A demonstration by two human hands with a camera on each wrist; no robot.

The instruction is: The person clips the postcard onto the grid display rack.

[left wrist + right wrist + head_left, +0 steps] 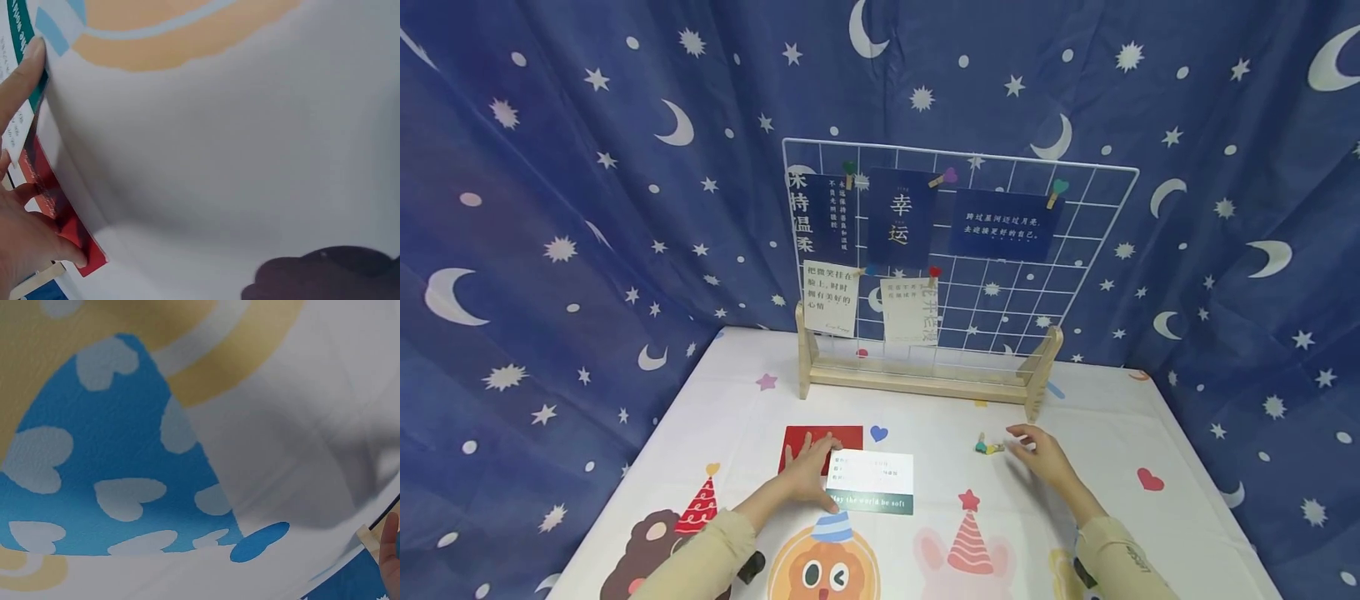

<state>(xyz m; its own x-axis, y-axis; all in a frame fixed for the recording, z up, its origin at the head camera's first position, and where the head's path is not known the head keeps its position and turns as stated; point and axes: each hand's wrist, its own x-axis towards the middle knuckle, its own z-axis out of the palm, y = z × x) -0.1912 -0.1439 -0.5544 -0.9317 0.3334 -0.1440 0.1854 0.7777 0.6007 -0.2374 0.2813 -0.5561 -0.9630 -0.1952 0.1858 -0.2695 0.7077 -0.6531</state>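
My left hand (805, 475) is at the left end of a white card with a green band (872, 479), the thumb at its lower corner and a finger at its upper corner. That card overlaps a red card (793, 442), and my other fingers spread over the red one, as the left wrist view also shows. Beside a few small wooden clips with coloured tops (988, 446) is my right hand (1043, 457), its fingers loosely bent and nothing seen in them. In the right wrist view only a fingertip (389, 544) shows at the edge.
Behind the cards stands a white wire grid (985, 312) on a wooden base (917, 381). Blue cards (898, 217) and cream cards (831, 298) hang on it from heart-topped clips (1056, 192). A printed white cloth (1097, 433) covers the table, with a starry blue curtain (550, 208) around it.
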